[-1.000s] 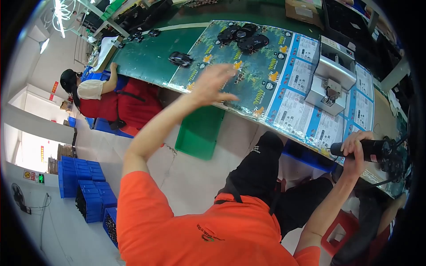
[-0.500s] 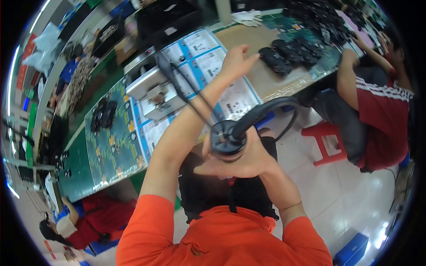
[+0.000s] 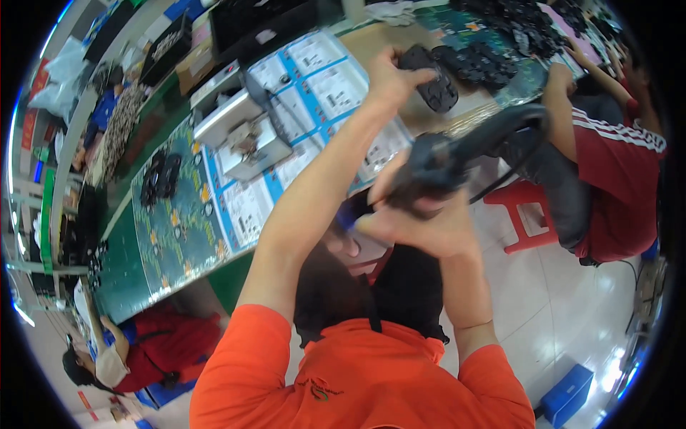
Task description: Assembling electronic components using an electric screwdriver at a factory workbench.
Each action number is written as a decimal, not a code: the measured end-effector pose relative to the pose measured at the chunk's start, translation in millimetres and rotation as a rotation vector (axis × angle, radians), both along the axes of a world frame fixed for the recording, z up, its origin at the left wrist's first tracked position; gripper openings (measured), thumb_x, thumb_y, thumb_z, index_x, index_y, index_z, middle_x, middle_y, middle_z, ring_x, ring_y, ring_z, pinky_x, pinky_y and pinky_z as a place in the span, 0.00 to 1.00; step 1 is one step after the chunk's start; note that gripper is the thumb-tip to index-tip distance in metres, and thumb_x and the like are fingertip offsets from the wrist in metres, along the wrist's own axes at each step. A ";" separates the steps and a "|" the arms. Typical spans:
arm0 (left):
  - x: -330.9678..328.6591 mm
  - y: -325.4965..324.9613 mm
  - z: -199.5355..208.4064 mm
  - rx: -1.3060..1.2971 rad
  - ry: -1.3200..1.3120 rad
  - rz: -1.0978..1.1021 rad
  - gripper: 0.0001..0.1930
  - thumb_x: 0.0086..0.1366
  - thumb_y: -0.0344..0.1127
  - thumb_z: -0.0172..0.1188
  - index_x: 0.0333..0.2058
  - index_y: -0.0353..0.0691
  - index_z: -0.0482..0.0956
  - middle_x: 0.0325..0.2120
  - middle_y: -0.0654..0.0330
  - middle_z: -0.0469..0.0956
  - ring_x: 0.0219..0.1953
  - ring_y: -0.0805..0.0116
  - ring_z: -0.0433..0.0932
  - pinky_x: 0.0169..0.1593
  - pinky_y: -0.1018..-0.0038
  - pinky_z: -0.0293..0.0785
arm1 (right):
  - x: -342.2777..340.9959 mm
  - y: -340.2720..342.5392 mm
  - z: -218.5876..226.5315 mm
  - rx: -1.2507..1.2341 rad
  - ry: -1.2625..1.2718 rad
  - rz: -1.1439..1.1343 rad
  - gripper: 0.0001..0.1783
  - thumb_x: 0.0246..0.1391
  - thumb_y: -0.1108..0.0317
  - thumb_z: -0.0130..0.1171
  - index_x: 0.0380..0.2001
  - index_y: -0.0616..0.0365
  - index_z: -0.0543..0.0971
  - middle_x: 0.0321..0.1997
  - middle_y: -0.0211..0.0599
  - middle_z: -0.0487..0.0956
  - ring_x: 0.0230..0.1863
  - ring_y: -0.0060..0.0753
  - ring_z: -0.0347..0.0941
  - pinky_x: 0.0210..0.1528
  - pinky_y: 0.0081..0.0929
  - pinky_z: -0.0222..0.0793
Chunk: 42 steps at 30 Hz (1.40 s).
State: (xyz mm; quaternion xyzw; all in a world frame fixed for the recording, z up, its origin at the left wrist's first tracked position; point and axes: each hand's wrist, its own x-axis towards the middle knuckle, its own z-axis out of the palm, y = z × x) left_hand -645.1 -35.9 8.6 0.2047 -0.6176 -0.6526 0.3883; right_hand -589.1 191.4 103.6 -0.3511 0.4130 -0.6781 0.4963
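Note:
My left hand (image 3: 394, 80) reaches out over the workbench. Its thumb and fingers grip a black moulded plastic part (image 3: 436, 89), rounded at the ends, at the near side of a cluster of similar black parts (image 3: 482, 64). Closer to my body, my right hand (image 3: 436, 225) is wrapped round a black corded hand tool (image 3: 429, 161) with a thick, curved black cable sleeve. Motion blurs the tool, so its exact kind is unclear. A pale metal fixture (image 3: 250, 146) stands on the bench left of my left forearm.
Blue-bordered printed sheets (image 3: 343, 93) cover the bench around the fixture. More black parts (image 3: 161, 179) lie on the green patterned mat at left. A co-worker in dark red (image 3: 618, 171) sits at right by a red stool (image 3: 525, 214); another person (image 3: 157, 350) is at lower left.
My left hand has closed on a black part from the cluster. My right hand has carried the tool up and to the right, away from my body.

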 end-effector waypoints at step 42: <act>372.3 69.0 -23.2 0.573 0.357 0.367 0.15 0.59 0.27 0.61 0.46 0.32 0.74 0.40 0.52 0.81 0.37 0.63 0.83 0.34 0.69 0.82 | 170.5 -155.1 -0.8 -0.743 -0.047 0.165 0.09 0.62 0.63 0.48 0.36 0.57 0.71 0.21 0.30 0.66 0.21 0.26 0.63 0.29 0.28 0.60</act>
